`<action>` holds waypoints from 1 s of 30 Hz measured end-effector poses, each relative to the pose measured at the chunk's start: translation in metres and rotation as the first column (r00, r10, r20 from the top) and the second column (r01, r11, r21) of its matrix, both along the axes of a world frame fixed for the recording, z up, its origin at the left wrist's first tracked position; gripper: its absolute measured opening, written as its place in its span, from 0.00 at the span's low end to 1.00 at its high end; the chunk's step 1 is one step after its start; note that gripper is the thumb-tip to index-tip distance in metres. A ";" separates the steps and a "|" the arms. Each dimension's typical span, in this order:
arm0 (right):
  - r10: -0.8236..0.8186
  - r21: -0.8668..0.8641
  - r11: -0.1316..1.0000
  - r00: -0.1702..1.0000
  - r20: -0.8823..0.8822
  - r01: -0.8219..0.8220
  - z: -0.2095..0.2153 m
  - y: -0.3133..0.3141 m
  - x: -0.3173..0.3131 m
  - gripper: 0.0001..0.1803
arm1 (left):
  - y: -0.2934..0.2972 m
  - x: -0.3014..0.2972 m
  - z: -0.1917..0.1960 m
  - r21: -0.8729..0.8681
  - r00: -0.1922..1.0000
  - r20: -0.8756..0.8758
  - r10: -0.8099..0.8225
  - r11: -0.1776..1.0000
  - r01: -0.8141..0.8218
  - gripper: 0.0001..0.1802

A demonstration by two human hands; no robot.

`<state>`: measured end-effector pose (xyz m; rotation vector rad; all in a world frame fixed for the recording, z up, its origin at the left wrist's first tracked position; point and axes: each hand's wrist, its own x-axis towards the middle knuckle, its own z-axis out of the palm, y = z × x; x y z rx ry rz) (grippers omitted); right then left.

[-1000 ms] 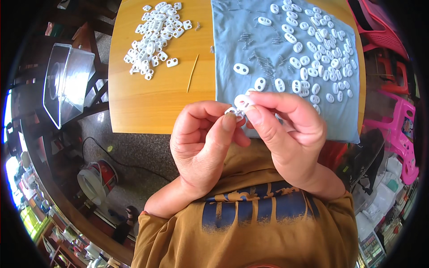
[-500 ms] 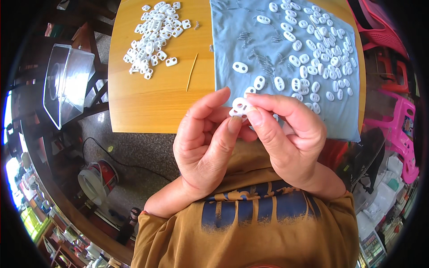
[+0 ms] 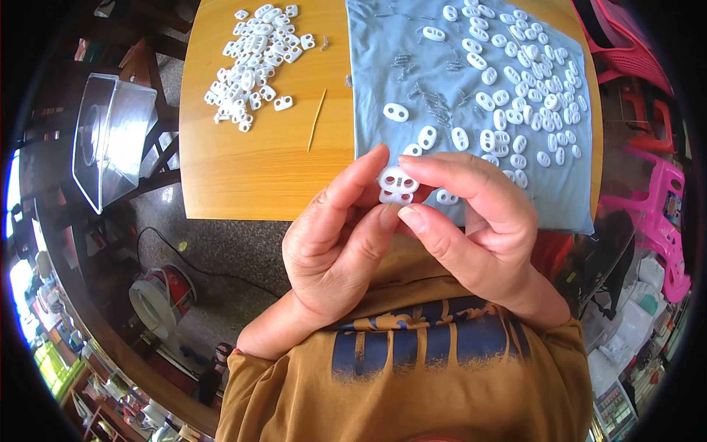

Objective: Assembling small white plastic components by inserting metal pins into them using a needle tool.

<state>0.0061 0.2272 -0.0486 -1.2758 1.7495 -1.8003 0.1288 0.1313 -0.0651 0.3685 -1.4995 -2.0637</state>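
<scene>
- Your left hand and right hand meet in front of your chest, just past the near edge of the light wooden table.
- Between them you hold a small white plastic two-hole cord stopper. Your left index finger and thumb pinch its left end, and your right index finger lies along its top with the thumb under it, so both hands grasp the one piece.
- The stopper sits above the near edge of the pale blue cloth, its two holes facing up toward the camera.
- Compared with half a second ago, your hands have stayed in much the same place, but the stopper is now turned so both holes show plainly. A second ago it was more buried between your fingertips.
- Your left index finger is now stretched out straight beside the stopper, where a second ago it was curled in.
- The scattered white oval stoppers on the cloth lie as they did before, with small grey metal springs among them at the cloth's middle.
- The heap of white stopper parts on the bare wood at the far left has not shifted, nor has the thin wooden stick lying near it.
- Off the table to your left, the clear plastic box rests tilted, as before.
</scene>
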 end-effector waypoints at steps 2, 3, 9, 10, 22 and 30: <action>0.054 0.005 0.999 0.998 0.030 -0.054 0.001 0.002 -0.003 0.18 | 0.000 0.001 -0.001 -0.013 1.000 -0.012 -0.019 1.000 0.019 0.25; 0.077 0.010 0.997 0.996 0.044 -0.077 0.001 0.003 -0.003 0.19 | 0.000 0.002 0.000 -0.027 1.000 0.019 -0.012 1.000 0.013 0.25; 0.106 0.048 0.993 0.987 0.121 -0.112 0.007 0.005 -0.003 0.19 | -0.001 0.001 0.003 0.004 0.998 -0.026 -0.064 0.998 0.064 0.25; 0.126 0.056 0.989 0.984 0.126 -0.133 0.007 0.005 -0.004 0.19 | -0.001 0.001 0.002 0.021 0.997 -0.041 -0.070 0.997 0.071 0.24; 0.162 0.019 0.987 0.986 -0.042 -0.161 0.005 0.003 -0.011 0.17 | 0.003 0.000 0.000 0.066 0.994 -0.084 -0.069 0.995 0.075 0.22; 0.109 -0.011 0.994 0.988 -0.112 -0.111 -0.004 0.002 -0.004 0.15 | 0.010 0.004 -0.009 0.050 0.998 -0.063 0.017 0.999 -0.013 0.19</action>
